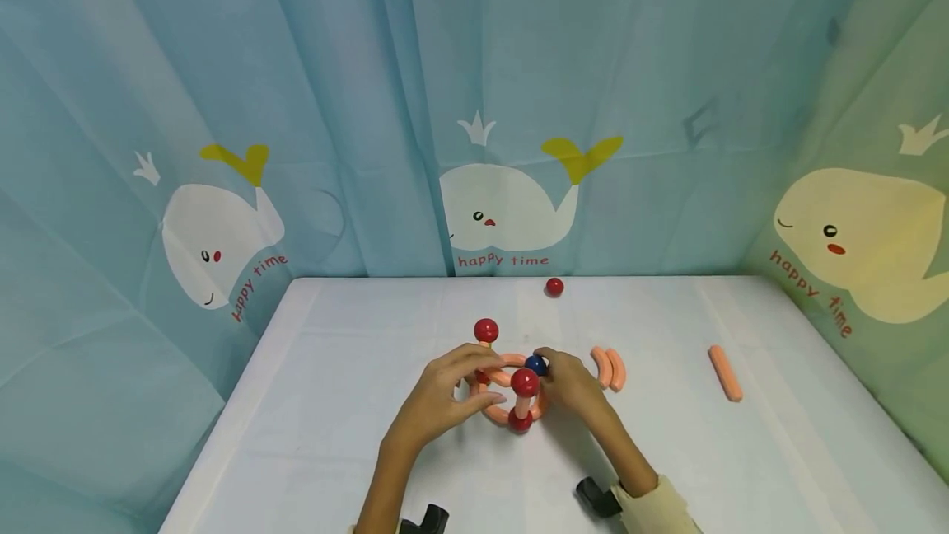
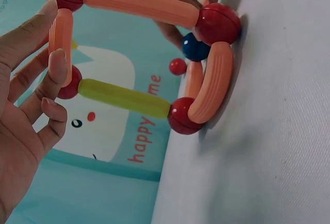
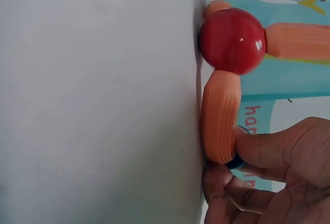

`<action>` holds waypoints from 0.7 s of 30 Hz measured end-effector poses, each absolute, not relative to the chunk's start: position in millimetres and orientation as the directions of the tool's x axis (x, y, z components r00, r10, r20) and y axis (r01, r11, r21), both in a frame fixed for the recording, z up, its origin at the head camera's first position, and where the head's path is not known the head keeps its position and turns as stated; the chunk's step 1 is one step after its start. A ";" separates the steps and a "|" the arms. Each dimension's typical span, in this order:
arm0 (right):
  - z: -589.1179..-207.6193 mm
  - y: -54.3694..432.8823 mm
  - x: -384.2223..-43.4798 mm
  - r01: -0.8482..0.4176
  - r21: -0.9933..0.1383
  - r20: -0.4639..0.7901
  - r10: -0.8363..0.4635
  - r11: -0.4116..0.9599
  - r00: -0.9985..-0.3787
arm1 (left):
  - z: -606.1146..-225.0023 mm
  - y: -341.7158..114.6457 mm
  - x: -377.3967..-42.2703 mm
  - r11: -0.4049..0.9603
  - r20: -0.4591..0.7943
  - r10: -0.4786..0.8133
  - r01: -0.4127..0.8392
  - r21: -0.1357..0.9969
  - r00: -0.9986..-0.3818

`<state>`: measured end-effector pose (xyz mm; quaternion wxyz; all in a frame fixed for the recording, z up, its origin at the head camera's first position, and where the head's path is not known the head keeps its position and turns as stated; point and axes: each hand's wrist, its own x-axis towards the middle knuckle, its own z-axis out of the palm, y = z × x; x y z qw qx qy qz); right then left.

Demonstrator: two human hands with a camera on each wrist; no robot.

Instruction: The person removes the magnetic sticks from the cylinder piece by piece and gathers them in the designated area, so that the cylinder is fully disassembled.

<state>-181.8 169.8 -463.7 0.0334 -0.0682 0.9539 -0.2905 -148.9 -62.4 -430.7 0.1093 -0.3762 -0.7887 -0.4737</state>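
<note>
A frame of red balls and orange and green sticks stands on the table. My left hand [image 1: 441, 394] pinches its upper curved orange stick [image 2: 63, 28], which joins two raised red balls [image 1: 486, 330] [image 1: 525, 382]. Below them, a straight orange stick [image 2: 142, 4] and a green stick [image 2: 124, 97] run down to lower red balls [image 2: 218, 24] [image 2: 184, 115]. Curved orange sticks [image 2: 215, 82] lie along the base. At the base's far right, my right hand [image 1: 571, 381] pinches a blue ball [image 1: 535, 365] by the end of a curved orange stick [image 3: 221, 118].
Two curved orange sticks [image 1: 610, 369] lie right of the frame on the white table [image 1: 296, 435]. A straight orange stick [image 1: 725, 373] is farther right. One loose red ball [image 1: 553, 287] sits by the back edge, before a blue curtain [image 1: 371, 188] with whales.
</note>
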 end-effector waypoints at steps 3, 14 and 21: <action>-466.1 168.7 -186.8 -0.096 -0.572 -0.038 -0.144 0.814 -0.989 | -432.4 -60.7 -150.0 0.269 0.564 0.486 0.728 0.630 -0.667; -440.0 176.8 -179.9 -0.234 -0.591 0.158 -0.173 0.772 -0.972 | -432.2 -56.4 -149.8 0.362 0.675 0.396 0.781 0.509 -0.623; -408.1 193.8 -166.0 -0.469 -0.673 0.336 -0.329 0.572 -0.883 | -432.5 -51.0 -150.8 0.371 0.708 0.455 0.837 0.401 -0.541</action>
